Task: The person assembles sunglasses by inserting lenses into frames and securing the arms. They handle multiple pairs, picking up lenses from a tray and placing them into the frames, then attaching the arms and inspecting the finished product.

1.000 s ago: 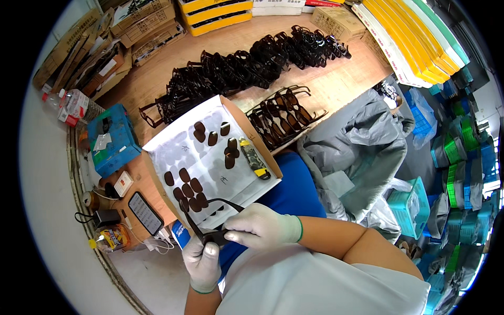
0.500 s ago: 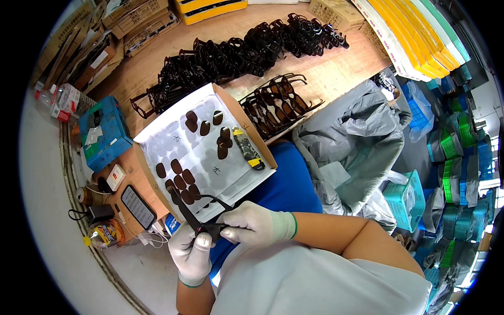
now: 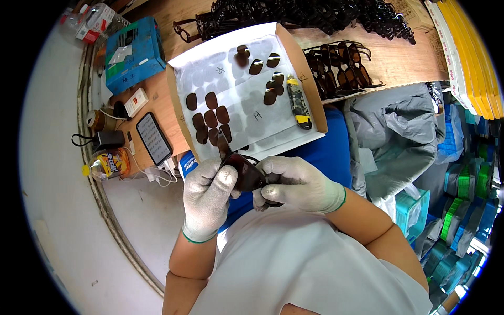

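Note:
In front of my body, both gloved hands hold a pair of dark-framed sunglasses (image 3: 248, 174). My left hand (image 3: 207, 197) grips one side, its thumb pressed on the front by a dark lens. The right hand (image 3: 302, 185) pinches the other side between thumb and fingers. Part of the frame is hidden behind the gloves. Just beyond lies a shallow cardboard box (image 3: 198, 68) lined with white paper. Loose brown lenses (image 3: 211, 117) lie in groups in it, beside a camouflage-patterned utility knife (image 3: 299, 102) with yellow ends.
Several sunglasses (image 3: 341, 68) stand in rows right of the box. Behind it is a heap of black frames (image 3: 294, 14). At left are a blue box (image 3: 134, 55), a phone (image 3: 154, 137) and a bottle (image 3: 107, 164). A grey sack (image 3: 401, 134) hangs open at right.
The view has shifted, so the bench sits higher in the picture. My hands have turned the sunglasses, so a dark lens now faces up, and the right hand has taken hold farther round the frame.

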The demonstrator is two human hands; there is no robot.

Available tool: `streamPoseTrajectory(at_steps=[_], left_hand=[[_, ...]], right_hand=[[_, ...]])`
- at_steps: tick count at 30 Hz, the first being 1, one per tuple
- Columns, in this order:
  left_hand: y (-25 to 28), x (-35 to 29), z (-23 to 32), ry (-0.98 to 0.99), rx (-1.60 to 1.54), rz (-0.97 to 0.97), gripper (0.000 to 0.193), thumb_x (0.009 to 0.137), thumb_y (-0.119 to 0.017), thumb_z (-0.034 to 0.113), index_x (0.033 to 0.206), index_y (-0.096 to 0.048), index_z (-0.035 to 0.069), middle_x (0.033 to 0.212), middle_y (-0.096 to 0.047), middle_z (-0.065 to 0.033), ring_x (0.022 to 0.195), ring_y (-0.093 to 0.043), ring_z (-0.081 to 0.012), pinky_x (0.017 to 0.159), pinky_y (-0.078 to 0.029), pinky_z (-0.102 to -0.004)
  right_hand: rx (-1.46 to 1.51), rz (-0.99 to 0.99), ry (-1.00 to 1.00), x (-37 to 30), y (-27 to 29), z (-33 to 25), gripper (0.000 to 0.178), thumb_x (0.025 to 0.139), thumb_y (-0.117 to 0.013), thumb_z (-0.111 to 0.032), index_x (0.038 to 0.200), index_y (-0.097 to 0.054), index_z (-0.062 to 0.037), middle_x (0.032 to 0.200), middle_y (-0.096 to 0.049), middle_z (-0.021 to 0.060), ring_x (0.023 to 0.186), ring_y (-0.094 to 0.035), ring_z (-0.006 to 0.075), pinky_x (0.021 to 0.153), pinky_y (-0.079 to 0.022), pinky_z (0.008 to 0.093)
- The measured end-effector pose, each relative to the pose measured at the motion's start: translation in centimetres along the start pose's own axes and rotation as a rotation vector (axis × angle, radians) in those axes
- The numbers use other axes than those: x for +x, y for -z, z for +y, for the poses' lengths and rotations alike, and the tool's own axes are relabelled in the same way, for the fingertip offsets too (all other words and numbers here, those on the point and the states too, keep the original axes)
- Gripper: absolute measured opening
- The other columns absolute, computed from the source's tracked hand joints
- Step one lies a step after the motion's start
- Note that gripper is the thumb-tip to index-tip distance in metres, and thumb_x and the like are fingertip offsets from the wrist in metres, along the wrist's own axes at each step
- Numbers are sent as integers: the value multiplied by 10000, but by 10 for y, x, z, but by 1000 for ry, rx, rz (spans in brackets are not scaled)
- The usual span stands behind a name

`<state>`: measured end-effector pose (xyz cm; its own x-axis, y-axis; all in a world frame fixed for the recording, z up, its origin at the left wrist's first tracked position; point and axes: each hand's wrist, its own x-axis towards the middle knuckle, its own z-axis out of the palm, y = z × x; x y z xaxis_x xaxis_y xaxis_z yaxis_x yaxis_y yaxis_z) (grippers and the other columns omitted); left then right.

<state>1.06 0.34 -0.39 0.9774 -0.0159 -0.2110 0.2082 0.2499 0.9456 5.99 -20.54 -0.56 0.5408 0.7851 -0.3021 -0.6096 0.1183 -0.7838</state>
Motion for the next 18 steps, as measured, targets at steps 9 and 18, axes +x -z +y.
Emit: streamPoseTrajectory(at_steps=[9,18], left_hand=[[-23,-4,16,-10,152,-2,355,1046,-588,293,928,-673,-30,755,-605,-18,694,-518,-76,631,-418,-233],[-11,-17,4,-17,-48,-91,436,992,-660,383,912,-681,-46,758,-665,-89,642,-542,-106,582,-410,-249]], right_hand=[[-166,93,-7,-2,-1,3,145,990,-568,-88,1053,-611,35,829,-643,56,755,-576,106,715,-495,281],[-275,-87,94,-6,6,0,167,976,-597,-156,916,-628,-4,735,-651,32,673,-572,98,640,-478,273]])
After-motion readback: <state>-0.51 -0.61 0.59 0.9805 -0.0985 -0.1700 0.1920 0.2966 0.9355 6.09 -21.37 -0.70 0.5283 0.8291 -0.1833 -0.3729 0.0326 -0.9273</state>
